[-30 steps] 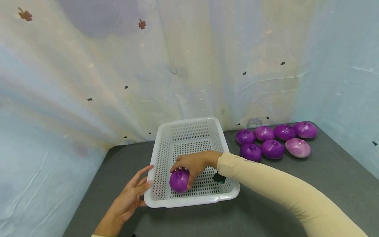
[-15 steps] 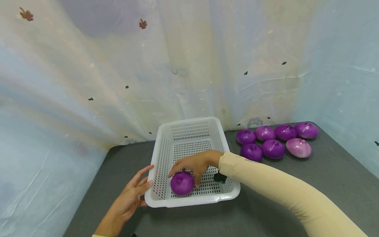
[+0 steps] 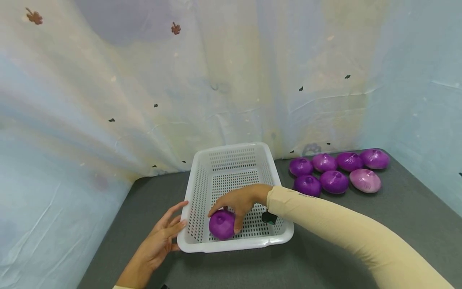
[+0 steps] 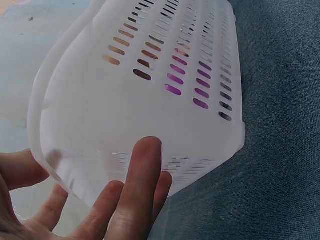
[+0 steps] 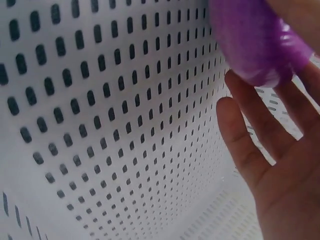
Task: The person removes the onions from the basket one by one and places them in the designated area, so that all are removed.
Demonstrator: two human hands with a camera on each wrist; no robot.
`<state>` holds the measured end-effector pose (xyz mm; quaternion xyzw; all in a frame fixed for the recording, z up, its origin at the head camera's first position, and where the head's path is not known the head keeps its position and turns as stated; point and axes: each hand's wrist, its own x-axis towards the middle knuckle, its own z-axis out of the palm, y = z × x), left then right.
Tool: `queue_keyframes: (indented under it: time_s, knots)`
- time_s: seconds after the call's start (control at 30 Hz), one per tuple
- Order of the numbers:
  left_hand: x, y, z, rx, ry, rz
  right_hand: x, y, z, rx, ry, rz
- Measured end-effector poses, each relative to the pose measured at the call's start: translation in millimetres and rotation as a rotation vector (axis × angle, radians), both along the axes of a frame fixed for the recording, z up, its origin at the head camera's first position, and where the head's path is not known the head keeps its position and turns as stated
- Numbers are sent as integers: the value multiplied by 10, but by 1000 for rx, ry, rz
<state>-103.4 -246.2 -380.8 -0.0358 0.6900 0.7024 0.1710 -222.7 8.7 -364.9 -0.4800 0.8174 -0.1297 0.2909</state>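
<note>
A white slotted plastic basket (image 3: pixel 234 244) stands on the dark table. My left hand (image 3: pixel 159 241) grips its left rim near the front corner, thumb on one side and fingers on the other. Inside, at the front left, lies a shiny purple onion (image 3: pixel 221 226). Reaching in from the right, my right hand (image 3: pixel 236 201) holds this onion from above, fingers on its far side and thumb on its right. In the right wrist view, the onion (image 5: pixel 255 45) touches the fingertips. Purple shows through the slots in the left wrist view, past the basket wall (image 4: pixel 85 110).
Several more purple onions (image 3: pixel 334 182) sit in two rows at the right rear of the table (image 3: pixel 325 257), one of them paler pink (image 3: pixel 365 180). A patterned curtain (image 3: pixel 231 80) hangs behind. A small dark object (image 3: pixel 268 217) shows at my right wrist.
The right hand's fingers spread off the onion, then closed round it again. The onion turned and shifted slightly right inside the basket. My left hand stayed on the rim.
</note>
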Motion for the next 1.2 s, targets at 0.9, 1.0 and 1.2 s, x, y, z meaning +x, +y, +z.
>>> queue_keyframes:
  time_s: [0.9,1.0,1.2]
  knots:
    - [-2,-70,-11,35,-19,-55,293,875,767,-144,209,-118]
    - [-7,-65,-12,38,-18,-57,329,1051,792,-175,180,-157]
    - [-29,-36,-30,47,-28,-48,400,1414,815,-233,186,-212]
